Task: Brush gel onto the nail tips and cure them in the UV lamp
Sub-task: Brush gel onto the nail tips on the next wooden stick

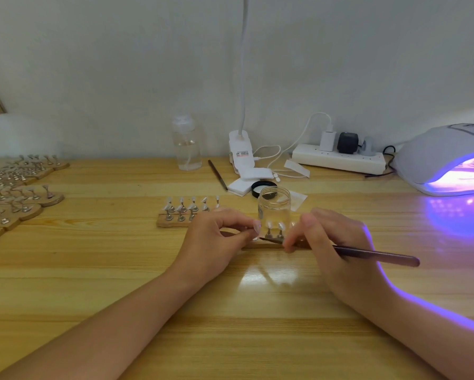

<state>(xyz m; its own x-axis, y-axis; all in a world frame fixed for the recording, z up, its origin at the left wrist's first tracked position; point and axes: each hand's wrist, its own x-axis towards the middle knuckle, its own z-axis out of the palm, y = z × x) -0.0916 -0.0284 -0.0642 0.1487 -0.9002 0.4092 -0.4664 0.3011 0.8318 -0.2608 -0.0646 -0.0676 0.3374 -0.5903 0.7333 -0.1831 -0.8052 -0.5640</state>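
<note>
Two bare forearms reach in from the bottom edge across the wooden table (93,259). The left hand (216,242) curls its fingers and pinches one nail tip (257,225) on its small stand. The right hand (331,242) grips a dark brush (378,255), its thin end pointing left toward that tip. Between the hands lies a wooden strip (260,244) carrying two more tips on metal stands, seen through one open clear jar (274,212) standing just behind. The jar's black lid (263,187) lies farther back. Left of the jar, a second strip (172,222) holds about eight tips in two rows. At the far left, many more strips (19,193) with stands are crowded together; their number cannot be counted. At the right, one UV lamp (444,157) glows purple, well apart from the hands. Along the wall stand one clear bottle (187,146), one white clip lamp (240,152) and one power strip (340,159) with three plugs. A second brush (218,175) lies beside the clip lamp.
</note>
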